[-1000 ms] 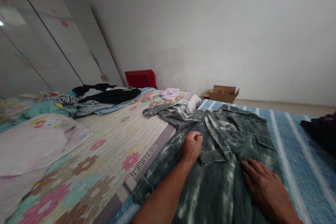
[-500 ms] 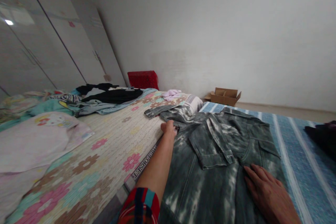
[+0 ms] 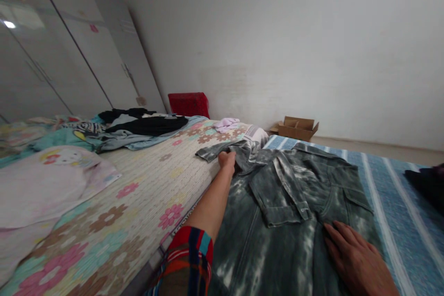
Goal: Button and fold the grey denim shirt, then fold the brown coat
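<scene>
A dark green-grey mottled denim jacket (image 3: 277,249) lies spread over the bed, one sleeve folded across its middle. The other sleeve (image 3: 211,150) reaches out to the left onto the floral mat. My left hand (image 3: 227,161) is closed on the cloth near that sleeve, at the jacket's left edge. On the lower right part of the jacket, my right hand (image 3: 354,252) rests flat with its fingers stretched out, holding nothing.
Floral mat (image 3: 145,185) at left bears a pink garment (image 3: 52,189) and piled clothes (image 3: 149,126). Blue striped sheet (image 3: 409,212) lies at right, with dark cloth (image 3: 426,189). Behind are a red box (image 3: 189,104), a cardboard box (image 3: 296,128) and a small pink cloth (image 3: 226,124).
My left hand has moved slightly away from me and to the right, and the outstretched sleeve has shifted right with it. My right hand stays on the jacket.
</scene>
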